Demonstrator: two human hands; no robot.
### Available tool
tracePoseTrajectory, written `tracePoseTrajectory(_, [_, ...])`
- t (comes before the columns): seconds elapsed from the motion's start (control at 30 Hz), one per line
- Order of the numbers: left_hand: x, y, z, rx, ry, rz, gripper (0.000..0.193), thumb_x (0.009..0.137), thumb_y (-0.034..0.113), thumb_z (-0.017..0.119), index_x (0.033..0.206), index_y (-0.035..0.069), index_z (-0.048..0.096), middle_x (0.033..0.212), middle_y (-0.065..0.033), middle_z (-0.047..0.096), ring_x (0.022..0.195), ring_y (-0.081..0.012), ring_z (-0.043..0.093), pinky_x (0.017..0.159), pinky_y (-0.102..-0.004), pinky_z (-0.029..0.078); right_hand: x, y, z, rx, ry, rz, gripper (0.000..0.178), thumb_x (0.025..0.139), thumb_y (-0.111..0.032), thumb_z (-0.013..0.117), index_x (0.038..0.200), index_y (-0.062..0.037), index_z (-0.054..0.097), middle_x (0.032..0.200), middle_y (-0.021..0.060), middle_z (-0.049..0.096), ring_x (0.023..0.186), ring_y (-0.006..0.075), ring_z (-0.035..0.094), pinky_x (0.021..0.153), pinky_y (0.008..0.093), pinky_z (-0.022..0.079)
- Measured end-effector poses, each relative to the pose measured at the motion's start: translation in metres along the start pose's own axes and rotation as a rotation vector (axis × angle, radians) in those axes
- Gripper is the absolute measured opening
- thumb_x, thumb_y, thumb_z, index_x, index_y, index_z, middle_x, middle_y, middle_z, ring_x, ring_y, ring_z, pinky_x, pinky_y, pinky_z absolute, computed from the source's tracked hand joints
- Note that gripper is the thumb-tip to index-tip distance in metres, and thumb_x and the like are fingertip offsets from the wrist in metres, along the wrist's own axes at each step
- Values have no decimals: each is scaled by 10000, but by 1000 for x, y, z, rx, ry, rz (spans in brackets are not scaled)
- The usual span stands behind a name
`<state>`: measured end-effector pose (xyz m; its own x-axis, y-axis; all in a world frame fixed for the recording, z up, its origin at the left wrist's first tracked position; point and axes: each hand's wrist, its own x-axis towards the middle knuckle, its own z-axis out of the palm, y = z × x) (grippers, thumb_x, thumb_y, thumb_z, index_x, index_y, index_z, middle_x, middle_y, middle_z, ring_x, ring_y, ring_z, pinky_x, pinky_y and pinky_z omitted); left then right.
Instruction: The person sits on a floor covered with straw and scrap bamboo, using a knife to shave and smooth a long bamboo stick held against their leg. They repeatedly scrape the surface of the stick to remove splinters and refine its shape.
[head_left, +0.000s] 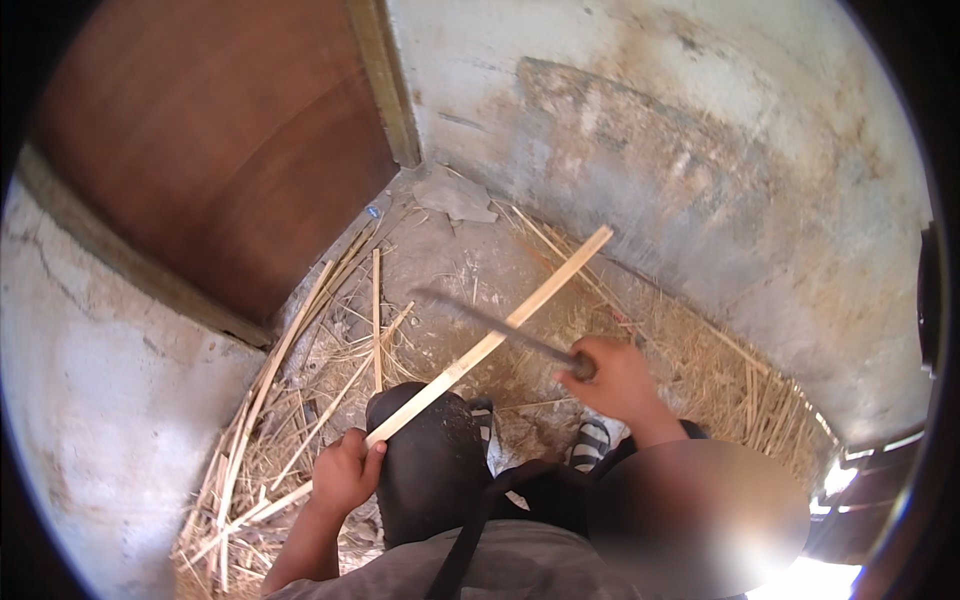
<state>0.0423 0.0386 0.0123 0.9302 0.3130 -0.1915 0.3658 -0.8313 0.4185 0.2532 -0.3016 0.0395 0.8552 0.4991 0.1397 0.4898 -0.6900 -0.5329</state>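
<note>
A long, pale bamboo strip [450, 374] slants up and away from my left hand [343, 474], passing over my dark-clothed knee. The fingers of that hand are wrapped round its near part, and more of the strip seems to run on behind the hand to the lower left. My right hand [612, 378] is closed on the dark handle of a long-bladed knife [540, 345]. The blade points to the far left and crosses over the middle of the strip; I cannot tell whether it touches.
Split strips [262, 390] and shavings litter the floor along the left wall. More straw-like scraps [745, 400] lie along the right wall. A brown door [220, 150] stands at the far left, and a stained wall [680, 190] at the far right. My sandalled feet [590, 443] are below.
</note>
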Motion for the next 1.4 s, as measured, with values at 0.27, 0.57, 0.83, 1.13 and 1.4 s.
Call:
tracePoseTrajectory(0.27, [-47,3,7,-23,20,-51,430,1011,436,578,954,10,583,826,-283,679,838,-507,665,741,-572,518,5,-2,76,-15,-222,-294,329,848,-387,757,1001,-107,677,814,139,701,760,374,693,661,480,537])
tracePoseTrajectory(0.57, [-55,28,11,73,-15,-25,532,1054,476,468,923,-21,602,862,-314,676,888,-523,654,794,-580,512,-14,35,67,16,-220,-97,335,836,-360,757,1008,-84,680,818,185,705,830,404,688,735,506,539])
tracePoseTrajectory(0.83, [-59,30,22,123,-28,41,537,1051,484,474,917,-18,612,875,-310,678,899,-520,648,810,-569,504,-30,16,59,-62,-368,-217,359,834,-377,754,1046,-96,688,932,181,727,913,416,687,790,514,541])
tracePoseTrajectory(1.13, [-60,40,21,131,-5,21,515,1052,467,481,903,-9,607,860,-304,675,888,-517,646,800,-575,500,-11,53,77,77,-256,-183,377,828,-344,737,1113,-98,713,1034,211,721,941,435,684,827,498,549])
tracePoseTrajectory(1.4, [-54,23,32,26,-13,68,505,1050,449,499,861,-11,582,788,-300,655,821,-520,639,740,-572,501,-13,26,78,-29,-280,-1,339,831,-299,728,1087,-77,715,981,189,728,913,410,693,793,499,551])
